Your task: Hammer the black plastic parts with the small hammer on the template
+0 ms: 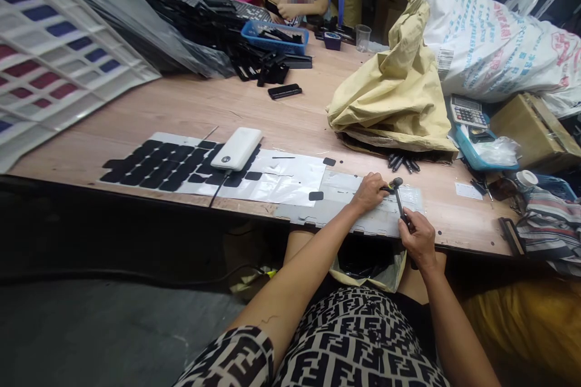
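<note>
My right hand (418, 239) is closed around the handle of a small hammer (399, 195), whose rounded head sits just above a grey metal plate (345, 208) at the near table edge. My left hand (370, 192) pinches a small black and yellow piece (387, 188) right under the hammer head. A few black sticks (402, 162) lie just beyond, beside a yellow cloth bag (394, 94).
White sheets with several black pads (167, 164) and a white power bank (236, 148) lie to the left. A loose black pad (316, 196) sits near the plate. Other people work at the far end by a blue tray (275, 37). A calculator (467, 111) and boxes crowd the right.
</note>
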Tool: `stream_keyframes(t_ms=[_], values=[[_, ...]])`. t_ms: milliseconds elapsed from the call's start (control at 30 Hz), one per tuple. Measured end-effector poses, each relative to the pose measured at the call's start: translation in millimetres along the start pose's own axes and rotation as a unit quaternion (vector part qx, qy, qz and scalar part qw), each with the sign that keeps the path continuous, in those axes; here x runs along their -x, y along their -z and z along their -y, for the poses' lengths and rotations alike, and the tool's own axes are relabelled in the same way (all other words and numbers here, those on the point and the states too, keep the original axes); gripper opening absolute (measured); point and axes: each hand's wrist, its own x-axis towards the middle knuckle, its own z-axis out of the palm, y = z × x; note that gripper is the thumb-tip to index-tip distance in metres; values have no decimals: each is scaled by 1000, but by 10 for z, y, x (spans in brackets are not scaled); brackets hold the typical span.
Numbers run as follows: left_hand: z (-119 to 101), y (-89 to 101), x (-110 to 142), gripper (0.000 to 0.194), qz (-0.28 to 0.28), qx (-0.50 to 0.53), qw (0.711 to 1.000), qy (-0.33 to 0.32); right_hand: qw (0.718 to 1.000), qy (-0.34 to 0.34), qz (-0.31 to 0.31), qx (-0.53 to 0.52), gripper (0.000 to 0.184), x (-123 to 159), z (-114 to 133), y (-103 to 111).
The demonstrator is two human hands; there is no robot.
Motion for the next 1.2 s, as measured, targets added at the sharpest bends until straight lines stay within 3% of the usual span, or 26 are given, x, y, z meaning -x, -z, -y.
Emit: stream_keyframes(t_ms=[133, 267, 533, 733, 967, 1033, 1100, 1200], values=[[9, -9, -3, 12, 0, 2, 1000, -4, 1000, -17, 14, -12, 31, -10, 3, -31], [27, -24, -12, 13, -7, 10, 1000, -4, 997, -70, -4, -33, 34, -110, -148, 21], [-5, 42, -2, 12, 22, 5, 1000, -15, 952, -260, -81, -143, 48, -316, -637, 9], [-67, 140, 149, 12, 68, 19, 997, -44, 951, -259, -78, -148, 50, -310, -594, 14], [-254, 335, 953, 12, 105, 40, 991, -77, 953, -258, -81, -140, 48, -300, -583, 16], [-304, 379, 1073, 16, 111, 37, 990, -77, 953, -258, -81, -138, 48, -295, -585, 10], [-348, 396, 1041, 22, 104, 44, 991, -70, 953, -259, -84, -133, 49, -293, -587, 5], [-390, 339, 706, 22, 38, 48, 998, -25, 954, -259, -85, -126, 49, -292, -594, -1]])
